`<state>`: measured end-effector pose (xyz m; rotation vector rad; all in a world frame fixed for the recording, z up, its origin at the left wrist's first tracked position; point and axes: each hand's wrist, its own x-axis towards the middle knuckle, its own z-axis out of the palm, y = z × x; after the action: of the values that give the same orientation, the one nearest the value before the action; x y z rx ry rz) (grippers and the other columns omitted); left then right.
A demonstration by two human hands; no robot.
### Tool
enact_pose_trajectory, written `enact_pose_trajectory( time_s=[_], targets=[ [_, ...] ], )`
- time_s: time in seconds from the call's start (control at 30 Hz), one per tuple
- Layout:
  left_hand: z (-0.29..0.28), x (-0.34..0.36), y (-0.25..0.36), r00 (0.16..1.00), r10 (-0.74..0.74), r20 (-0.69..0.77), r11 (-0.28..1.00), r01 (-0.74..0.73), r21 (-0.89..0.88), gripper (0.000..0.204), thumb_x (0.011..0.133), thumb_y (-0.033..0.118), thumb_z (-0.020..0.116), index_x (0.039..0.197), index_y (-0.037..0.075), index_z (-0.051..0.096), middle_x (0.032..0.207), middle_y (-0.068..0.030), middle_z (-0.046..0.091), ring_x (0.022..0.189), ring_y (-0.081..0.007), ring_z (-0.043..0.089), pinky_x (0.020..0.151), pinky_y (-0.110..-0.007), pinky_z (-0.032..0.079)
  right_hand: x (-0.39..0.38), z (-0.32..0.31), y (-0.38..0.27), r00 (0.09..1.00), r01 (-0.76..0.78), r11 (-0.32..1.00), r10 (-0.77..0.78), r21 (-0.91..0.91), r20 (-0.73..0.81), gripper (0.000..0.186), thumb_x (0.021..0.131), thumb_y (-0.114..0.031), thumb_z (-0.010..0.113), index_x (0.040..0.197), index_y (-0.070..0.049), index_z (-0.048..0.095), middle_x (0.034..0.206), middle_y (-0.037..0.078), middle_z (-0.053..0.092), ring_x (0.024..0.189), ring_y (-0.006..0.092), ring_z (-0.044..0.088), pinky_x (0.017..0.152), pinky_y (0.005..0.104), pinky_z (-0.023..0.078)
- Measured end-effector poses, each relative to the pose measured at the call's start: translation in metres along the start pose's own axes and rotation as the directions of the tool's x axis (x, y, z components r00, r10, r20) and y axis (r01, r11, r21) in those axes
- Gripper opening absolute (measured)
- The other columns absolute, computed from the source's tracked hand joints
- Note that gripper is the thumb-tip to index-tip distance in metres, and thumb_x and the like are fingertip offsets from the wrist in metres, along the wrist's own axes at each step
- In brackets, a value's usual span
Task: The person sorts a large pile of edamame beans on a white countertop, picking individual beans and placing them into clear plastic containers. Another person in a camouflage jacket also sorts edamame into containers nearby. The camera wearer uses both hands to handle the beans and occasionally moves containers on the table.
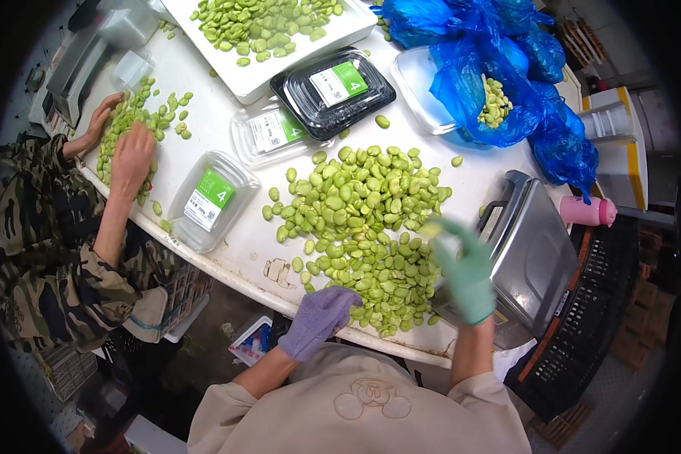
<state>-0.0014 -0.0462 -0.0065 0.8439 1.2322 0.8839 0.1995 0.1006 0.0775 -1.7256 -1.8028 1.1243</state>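
Observation:
A broad pile of shelled green broad beans (371, 193) is spread on the white table in front of me. My left hand (319, 319), in a purple knitted glove, rests at the table's near edge against the pile's lower left side. Its fingers are curled together, and whatever lies inside them is hidden. At the pile's right side is my right hand (465, 274), in a pale green glove. Thumb and forefinger curl toward each other, with a small yellowish spot at the tips. Slight blur keeps me from telling whether that is a bean or the glove.
A metal scale (533, 253) stands right of the pile. Behind the beans are a black lidded tray (333, 91), clear labelled boxes (210, 200), a white bean tray (310, 57) and blue bags (473, 91). At left, a co-worker's bare hands (132, 159) touch another bean pile.

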Motion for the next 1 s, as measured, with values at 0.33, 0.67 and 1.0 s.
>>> enact_pose_trajectory(
  time_s=[0.33,0.67,1.0],
  targets=[
    [-0.009,-0.004,-0.02,0.944,-0.088,-0.317,0.996,0.085,-0.022,0.015,0.094,0.01,0.067,0.104,0.0,0.069,0.075,-0.0065,0.066,0.061,-0.0099,0.058,0.057,-0.026,0.048,0.041,-0.022,-0.002,0.875,0.221,0.956,-0.282,-0.194,-0.394,0.031,0.093,-0.009,0.066,0.123,-0.004,0.068,0.118,0.012,0.069,0.11,0.0185,0.064,0.096,0.0322,0.048],
    [-0.007,0.016,-0.014,0.888,0.325,-0.325,0.79,-0.067,0.609,0.023,0.091,0.015,0.067,0.114,0.009,0.067,0.064,-0.0151,0.063,0.057,-0.0319,0.065,0.052,-0.041,0.049,-0.02,0.063,0.056,0.903,0.43,0.854,-0.405,-0.293,0.145,0.028,0.085,-0.001,0.064,0.112,-0.002,0.069,0.118,0.016,0.066,0.115,0.0367,0.059,0.101,0.0444,0.045],
    [-0.007,0.022,-0.021,0.908,0.389,-0.157,0.571,-0.104,0.814,0.016,0.094,0.02,0.061,0.106,0.013,0.068,0.069,-0.0106,0.066,0.059,-0.0295,0.065,0.052,-0.041,0.049,-0.026,0.083,0.063,0.883,0.465,0.726,-0.423,-0.507,0.205,0.023,0.083,-0.01,0.068,0.106,-0.01,0.07,0.132,0.015,0.057,0.13,0.0407,0.045,0.109,0.0552,0.031]
  ],
)
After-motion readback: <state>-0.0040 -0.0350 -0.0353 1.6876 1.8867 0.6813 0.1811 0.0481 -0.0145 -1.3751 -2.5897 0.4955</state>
